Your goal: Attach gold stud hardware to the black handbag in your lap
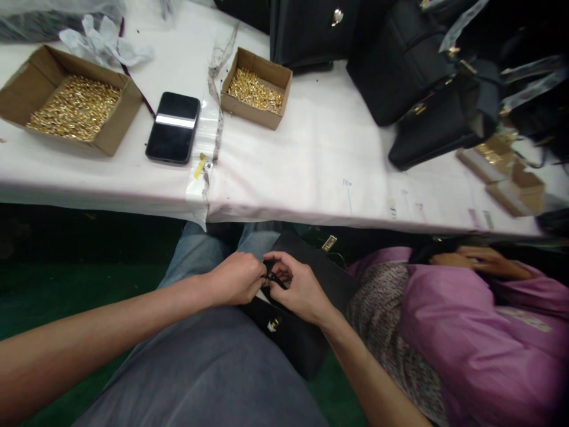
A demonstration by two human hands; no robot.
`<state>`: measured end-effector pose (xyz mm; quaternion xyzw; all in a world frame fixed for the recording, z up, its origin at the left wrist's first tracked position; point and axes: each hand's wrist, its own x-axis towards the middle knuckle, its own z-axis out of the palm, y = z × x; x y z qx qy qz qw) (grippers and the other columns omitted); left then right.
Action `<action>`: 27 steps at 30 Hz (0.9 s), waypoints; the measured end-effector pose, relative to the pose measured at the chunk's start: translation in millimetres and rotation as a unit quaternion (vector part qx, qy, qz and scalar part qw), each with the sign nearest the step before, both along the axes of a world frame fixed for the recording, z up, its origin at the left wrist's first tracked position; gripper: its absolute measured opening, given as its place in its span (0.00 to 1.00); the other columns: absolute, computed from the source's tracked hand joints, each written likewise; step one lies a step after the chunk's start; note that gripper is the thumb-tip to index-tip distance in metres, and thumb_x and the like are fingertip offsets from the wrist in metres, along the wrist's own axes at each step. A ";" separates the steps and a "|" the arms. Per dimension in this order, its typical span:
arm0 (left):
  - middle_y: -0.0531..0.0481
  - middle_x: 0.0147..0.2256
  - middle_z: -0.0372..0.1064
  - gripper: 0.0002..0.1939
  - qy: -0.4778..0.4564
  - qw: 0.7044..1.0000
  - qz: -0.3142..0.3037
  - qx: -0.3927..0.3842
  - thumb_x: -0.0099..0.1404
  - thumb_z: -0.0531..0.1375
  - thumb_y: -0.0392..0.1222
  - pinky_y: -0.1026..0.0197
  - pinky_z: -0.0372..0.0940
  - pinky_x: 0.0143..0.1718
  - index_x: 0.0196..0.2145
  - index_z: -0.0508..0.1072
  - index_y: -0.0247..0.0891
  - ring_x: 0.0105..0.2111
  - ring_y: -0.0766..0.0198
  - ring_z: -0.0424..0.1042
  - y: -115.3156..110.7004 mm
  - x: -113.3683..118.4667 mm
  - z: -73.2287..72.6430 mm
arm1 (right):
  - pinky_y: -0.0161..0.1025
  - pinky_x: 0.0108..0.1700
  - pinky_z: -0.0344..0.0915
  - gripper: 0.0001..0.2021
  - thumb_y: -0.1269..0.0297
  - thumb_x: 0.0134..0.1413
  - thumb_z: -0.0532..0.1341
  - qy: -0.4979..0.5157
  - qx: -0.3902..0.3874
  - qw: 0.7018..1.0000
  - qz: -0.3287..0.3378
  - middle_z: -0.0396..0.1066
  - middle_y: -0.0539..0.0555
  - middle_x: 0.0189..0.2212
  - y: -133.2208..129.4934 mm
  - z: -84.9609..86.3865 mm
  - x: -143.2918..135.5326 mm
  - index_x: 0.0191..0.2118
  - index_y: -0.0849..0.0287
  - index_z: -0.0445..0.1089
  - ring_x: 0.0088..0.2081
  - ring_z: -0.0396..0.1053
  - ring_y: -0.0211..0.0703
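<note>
Below the front edge of the table, a black bag is held at the lap, and a small dark piece is pinched over it by the left hand and the right hand. Nearer that edge, a phone is laid between two cardboard boxes filled with gold-coloured pieces.

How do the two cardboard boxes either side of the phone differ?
The left box looks larger than the right box. The left box holds a broader spread of golden pieces than the right box. The left box sits beside crumpled white material; the right box, beside a black bag. Both are open-topped cardboard.
</note>
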<state>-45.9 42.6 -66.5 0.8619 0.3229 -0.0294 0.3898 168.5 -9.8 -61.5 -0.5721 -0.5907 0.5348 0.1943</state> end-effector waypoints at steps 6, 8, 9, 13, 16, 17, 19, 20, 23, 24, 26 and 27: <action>0.41 0.37 0.83 0.11 -0.025 0.999 0.039 0.015 0.75 0.59 0.39 0.49 0.66 0.36 0.37 0.80 0.38 0.39 0.42 0.84 -6.1 1.1 -9.4 | 0.40 0.48 0.75 0.30 0.72 0.58 0.67 -0.014 -0.006 1.000 -0.015 0.80 0.48 0.40 -1.9 0.1 -2.5 0.66 0.51 0.72 0.41 0.79 0.41; 0.42 0.36 0.83 0.09 -0.031 0.998 0.061 0.010 0.74 0.60 0.38 0.50 0.63 0.34 0.36 0.79 0.39 0.38 0.45 0.83 -8.0 -0.4 -10.1 | 0.42 0.53 0.76 0.31 0.70 0.59 0.68 0.003 -0.031 0.999 -0.025 0.82 0.49 0.43 -4.3 3.0 -1.9 0.68 0.50 0.71 0.45 0.81 0.43; 0.43 0.36 0.82 0.09 -0.036 0.997 0.072 0.002 0.74 0.60 0.38 0.51 0.62 0.34 0.36 0.78 0.39 0.38 0.46 0.83 -9.0 -1.8 -9.7 | 0.43 0.55 0.77 0.32 0.69 0.59 0.70 0.020 -0.052 0.998 -0.034 0.82 0.50 0.44 -5.8 5.0 -0.8 0.68 0.50 0.69 0.46 0.82 0.44; 0.47 0.38 0.83 0.06 -0.075 0.989 0.115 -0.053 0.73 0.62 0.38 0.53 0.63 0.36 0.38 0.80 0.41 0.40 0.50 0.83 -13.3 -8.5 -6.5 | 0.44 0.56 0.77 0.21 0.62 0.62 0.71 0.084 -0.144 0.982 -0.084 0.83 0.54 0.48 -11.9 14.0 7.3 0.58 0.53 0.71 0.50 0.82 0.47; 0.48 0.41 0.84 0.06 -0.094 0.985 0.127 -0.071 0.74 0.63 0.38 0.53 0.65 0.39 0.41 0.82 0.42 0.42 0.50 0.83 -15.1 -9.9 -6.2 | 0.46 0.58 0.75 0.13 0.54 0.70 0.66 0.059 -0.156 0.984 -0.060 0.83 0.55 0.48 -13.2 17.8 13.1 0.53 0.55 0.78 0.53 0.80 0.50; 0.47 0.41 0.84 0.07 -0.095 0.985 0.125 -0.070 0.74 0.62 0.38 0.53 0.65 0.39 0.41 0.82 0.42 0.42 0.50 0.83 -15.2 -9.3 -6.8 | 0.47 0.58 0.74 0.15 0.52 0.72 0.64 0.051 -0.156 0.985 -0.049 0.83 0.55 0.48 -12.9 18.3 14.3 0.52 0.55 0.80 0.54 0.80 0.51; 0.47 0.40 0.84 0.07 -0.091 0.986 0.121 -0.065 0.74 0.62 0.38 0.53 0.66 0.39 0.39 0.82 0.42 0.42 0.49 0.83 -14.6 -7.1 -8.3 | 0.47 0.57 0.74 0.18 0.48 0.73 0.62 0.050 -0.164 0.984 -0.039 0.83 0.55 0.45 -11.5 18.3 15.4 0.49 0.55 0.84 0.52 0.79 0.53; 0.47 0.39 0.84 0.07 -0.088 0.987 0.121 -0.065 0.74 0.62 0.38 0.53 0.66 0.39 0.39 0.82 0.42 0.42 0.49 0.83 -14.3 -6.1 -9.0 | 0.46 0.55 0.74 0.19 0.47 0.73 0.62 0.052 -0.171 0.983 -0.037 0.83 0.54 0.42 -10.6 18.2 15.5 0.47 0.56 0.85 0.50 0.78 0.53; 0.46 0.38 0.84 0.08 -0.082 0.986 0.129 -0.069 0.73 0.63 0.38 0.53 0.65 0.38 0.38 0.83 0.42 0.41 0.49 0.83 -13.9 -4.7 -10.7 | 0.41 0.47 0.70 0.19 0.47 0.73 0.64 0.049 -0.183 0.981 -0.033 0.81 0.51 0.37 -8.5 17.4 14.4 0.44 0.56 0.86 0.42 0.76 0.48; 0.46 0.37 0.84 0.08 -0.084 0.985 0.132 -0.071 0.73 0.63 0.38 0.54 0.65 0.37 0.38 0.83 0.42 0.40 0.49 0.83 -14.0 -4.9 -11.2 | 0.40 0.44 0.68 0.19 0.47 0.73 0.64 0.045 -0.186 0.981 -0.033 0.80 0.50 0.36 -8.1 16.9 13.8 0.43 0.57 0.87 0.39 0.74 0.46; 0.46 0.36 0.83 0.08 -0.094 0.983 0.138 -0.075 0.73 0.62 0.38 0.54 0.65 0.37 0.37 0.82 0.42 0.39 0.50 0.82 -14.1 -5.8 -12.0 | 0.38 0.40 0.65 0.19 0.47 0.72 0.66 0.044 -0.196 0.979 -0.038 0.80 0.49 0.35 -7.8 15.4 12.4 0.44 0.56 0.88 0.37 0.72 0.43; 0.46 0.36 0.83 0.09 -0.099 0.982 0.141 -0.076 0.73 0.62 0.37 0.54 0.64 0.38 0.37 0.82 0.42 0.39 0.51 0.82 -14.0 -6.2 -12.3 | 0.38 0.40 0.64 0.18 0.47 0.71 0.67 0.047 -0.201 0.977 -0.045 0.81 0.49 0.35 -7.8 14.3 11.5 0.46 0.56 0.88 0.37 0.72 0.43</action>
